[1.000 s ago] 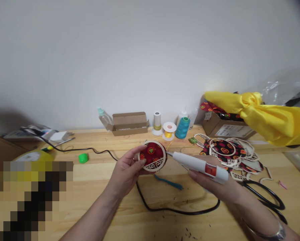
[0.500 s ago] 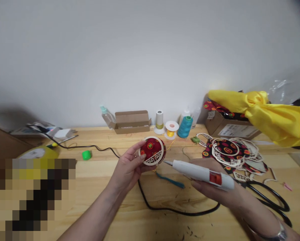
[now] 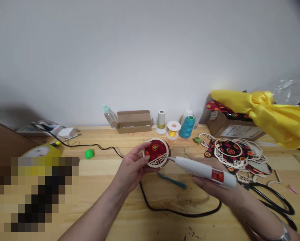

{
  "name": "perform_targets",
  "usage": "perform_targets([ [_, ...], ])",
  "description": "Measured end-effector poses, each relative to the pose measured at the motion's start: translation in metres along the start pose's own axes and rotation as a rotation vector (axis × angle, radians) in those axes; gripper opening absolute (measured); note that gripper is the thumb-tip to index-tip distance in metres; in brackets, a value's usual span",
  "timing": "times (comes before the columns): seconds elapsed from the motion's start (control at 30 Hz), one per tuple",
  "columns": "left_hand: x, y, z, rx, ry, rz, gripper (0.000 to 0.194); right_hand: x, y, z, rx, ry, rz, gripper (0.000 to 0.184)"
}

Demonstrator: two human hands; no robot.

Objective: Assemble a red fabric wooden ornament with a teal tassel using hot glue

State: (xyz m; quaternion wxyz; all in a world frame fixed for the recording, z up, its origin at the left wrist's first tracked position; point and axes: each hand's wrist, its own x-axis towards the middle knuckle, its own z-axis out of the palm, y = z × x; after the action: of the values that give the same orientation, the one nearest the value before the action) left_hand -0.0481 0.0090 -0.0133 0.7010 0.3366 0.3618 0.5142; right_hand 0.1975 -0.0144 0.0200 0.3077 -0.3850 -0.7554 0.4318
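Note:
My left hand (image 3: 133, 167) pinches a round ornament (image 3: 157, 150) between thumb and fingers. It has dark red patterned fabric inside a pale wooden ring with fretwork at the bottom, and a teal tassel (image 3: 173, 180) lies just below it. In my right hand (image 3: 211, 179) is a white glue gun (image 3: 202, 169) with a red part in its body. Its metal nozzle meets or nearly meets the ornament's right edge; contact is hard to make out. The fingers under the gun are mostly hidden.
A black cord (image 3: 175, 211) loops across the table below both hands. Black-handled scissors (image 3: 272, 197) and stacked wooden frames with fabric (image 3: 228, 150) lie right. Behind stand thread spools (image 3: 187, 127), an open cardboard box (image 3: 134, 122) and a spray bottle (image 3: 109, 117). A green cap (image 3: 89, 154) sits left.
The nozzle was at the ornament's right edge, drew slightly away below it, and is now back against or near that edge. The ornament has tilted a little. The whole view has shifted slightly.

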Motion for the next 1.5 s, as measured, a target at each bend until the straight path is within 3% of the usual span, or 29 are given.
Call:
perform_targets([
  [0.2, -0.002, -0.008, -0.004, 0.115, -0.107, 0.014, 0.027, -0.006, 0.018, -0.006, 0.199, 0.153, 0.163, 0.034],
  [0.37, -0.005, -0.011, -0.006, 0.311, -0.098, 0.018, 0.004, -0.007, 0.023, -0.009, 0.276, 0.154, 0.173, 0.041],
  [0.53, -0.006, -0.011, -0.005, 0.411, -0.127, 0.039, 0.006, 0.001, 0.023, 0.000, 0.326, 0.295, 0.217, 0.034],
  [0.67, -0.007, -0.010, -0.002, 0.468, -0.179, 0.071, 0.009, 0.009, 0.020, 0.010, 0.345, 0.245, 0.315, 0.038],
  [0.83, -0.008, -0.011, 0.000, 0.506, -0.215, 0.093, 0.009, 0.014, 0.016, 0.019, 0.375, 0.254, 0.225, 0.032],
  [1.03, -0.008, -0.011, 0.001, 0.533, -0.237, 0.099, 0.012, 0.014, 0.015, 0.019, 0.375, 0.261, 0.233, 0.022],
  [1.27, -0.007, -0.012, 0.002, 0.535, -0.249, 0.115, 0.014, 0.014, 0.016, 0.018, 0.232, 0.246, 0.221, 0.022],
  [1.5, -0.007, -0.012, 0.002, 0.517, -0.276, 0.101, 0.015, 0.013, 0.019, 0.018, 0.243, 0.287, 0.223, 0.020],
])
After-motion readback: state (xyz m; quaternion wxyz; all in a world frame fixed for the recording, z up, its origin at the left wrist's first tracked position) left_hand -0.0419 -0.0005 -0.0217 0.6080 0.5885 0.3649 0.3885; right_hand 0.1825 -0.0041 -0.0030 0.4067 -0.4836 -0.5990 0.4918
